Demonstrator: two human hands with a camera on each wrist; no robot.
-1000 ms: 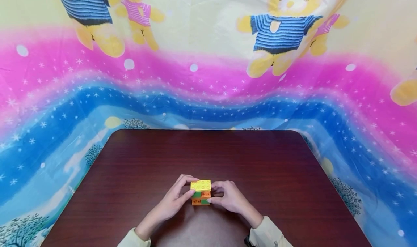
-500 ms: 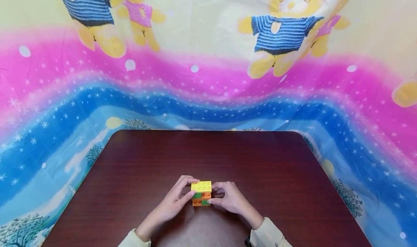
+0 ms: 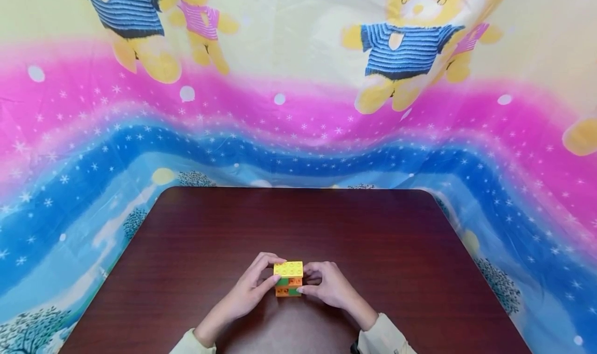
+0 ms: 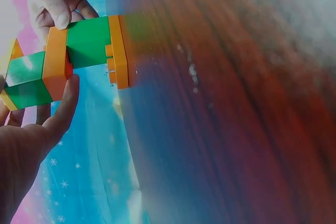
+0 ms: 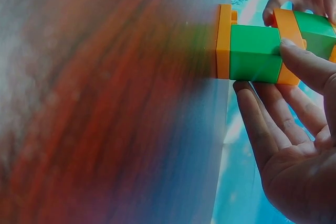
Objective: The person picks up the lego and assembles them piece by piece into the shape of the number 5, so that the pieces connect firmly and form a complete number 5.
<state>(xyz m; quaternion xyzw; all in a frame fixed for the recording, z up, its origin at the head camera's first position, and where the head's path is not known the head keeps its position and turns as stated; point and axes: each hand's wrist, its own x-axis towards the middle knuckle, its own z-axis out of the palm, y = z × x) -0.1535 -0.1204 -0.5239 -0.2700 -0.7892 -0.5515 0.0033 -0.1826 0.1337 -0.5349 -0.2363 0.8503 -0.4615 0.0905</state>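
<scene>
A small stack of toy building blocks stands upright on the table. Its top is a yellow studded plate. Under that, a green block sits toward the left, above a middle orange plate. A lower green block sits toward the right on a bottom orange plate, which rests on the tabletop. My left hand pinches the upper left part, its thumb in front and fingers behind. On the other side my right hand holds the lower green block between thumb and fingers. The fingertips behind the stack are partly hidden.
The dark brown wooden table has rounded far corners. Behind and beside it hangs a cloth printed with bears and snowflakes.
Both hands keep the same grip and the stack stays in place. Only the head view has shifted very slightly.
</scene>
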